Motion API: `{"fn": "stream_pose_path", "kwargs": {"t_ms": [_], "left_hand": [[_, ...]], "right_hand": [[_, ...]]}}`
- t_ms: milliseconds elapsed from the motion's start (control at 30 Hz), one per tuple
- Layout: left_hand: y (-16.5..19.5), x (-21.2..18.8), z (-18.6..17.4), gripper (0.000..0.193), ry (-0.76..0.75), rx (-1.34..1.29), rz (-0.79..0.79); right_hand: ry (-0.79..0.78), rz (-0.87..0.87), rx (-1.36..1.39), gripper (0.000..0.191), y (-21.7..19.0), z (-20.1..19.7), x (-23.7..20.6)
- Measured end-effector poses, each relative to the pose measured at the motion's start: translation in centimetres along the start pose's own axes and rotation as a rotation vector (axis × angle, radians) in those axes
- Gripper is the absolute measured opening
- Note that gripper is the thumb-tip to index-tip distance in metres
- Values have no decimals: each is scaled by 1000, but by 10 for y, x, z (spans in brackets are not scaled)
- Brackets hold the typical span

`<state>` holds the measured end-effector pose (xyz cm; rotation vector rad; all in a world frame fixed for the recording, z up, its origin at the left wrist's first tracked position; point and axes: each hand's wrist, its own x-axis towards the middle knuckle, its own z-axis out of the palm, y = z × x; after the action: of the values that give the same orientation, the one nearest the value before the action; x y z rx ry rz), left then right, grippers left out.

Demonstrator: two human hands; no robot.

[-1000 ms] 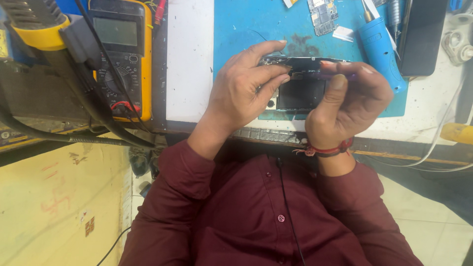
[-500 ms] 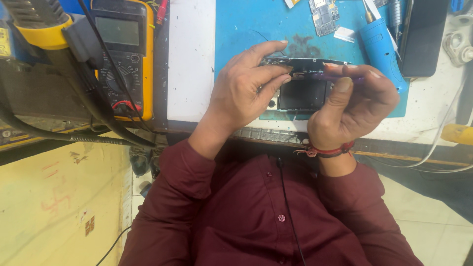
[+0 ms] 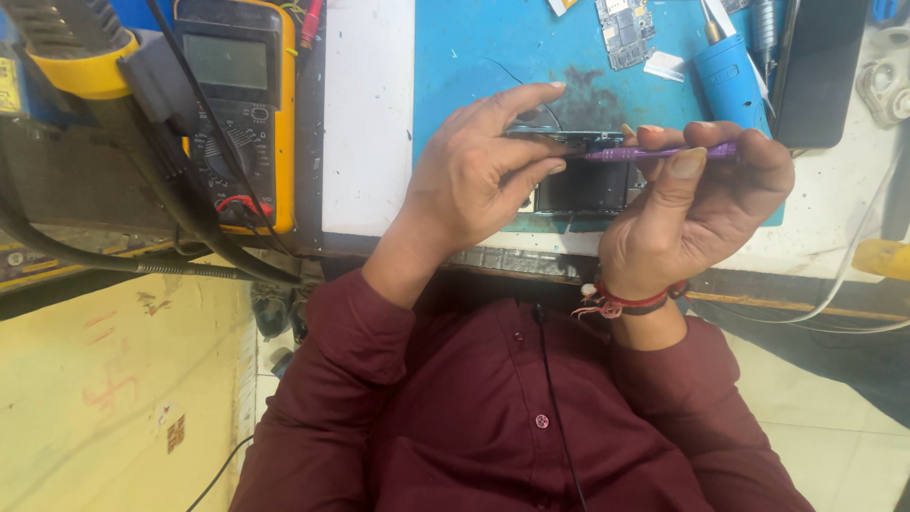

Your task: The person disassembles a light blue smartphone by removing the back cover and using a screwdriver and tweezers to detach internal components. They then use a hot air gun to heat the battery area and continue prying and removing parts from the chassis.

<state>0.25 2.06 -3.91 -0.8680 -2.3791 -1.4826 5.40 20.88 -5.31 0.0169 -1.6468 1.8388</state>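
Multimeter: I see the yellow multimeter at the bench's left end, well apart from both hands, its dark leads trailing off the near edge.
Left hand: my left hand sits at the blue mat's near-left corner, fingers curled and pinching the left end of the opened phone.
Phone: it lies at the mat's near edge between the hands, long axis running left to right along that edge.
Tool axis: the purple tool lies parallel to the phone, tip pointing left and touching its far edge just beside my left fingertips.
Right hand: my right hand is closed on the tool, thumb pressing the shaft against the curled fingers.
Far right: a blue cylindrical tool rests near the mat's far-right corner.
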Motion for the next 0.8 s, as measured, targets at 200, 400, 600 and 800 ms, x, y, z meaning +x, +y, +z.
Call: {"fn": "stream_pose_path", "kwargs": {"t_ms": [200,400,600,800], "left_hand": [[1,-2,-2,14,-6,42,38],[17,-16,-10,12,49,62,107],[-17,-1,-38,10,189,257,-67],[-55,30,-45,8,123,504,-7]], "right_hand": [[20,-9,25,30,0,-4,-1],[20,-48,3,28,-1,-12,2],[8,-37,9,29,0,-19,-2],[0,-34,12,28,1,-21,-5]]}}
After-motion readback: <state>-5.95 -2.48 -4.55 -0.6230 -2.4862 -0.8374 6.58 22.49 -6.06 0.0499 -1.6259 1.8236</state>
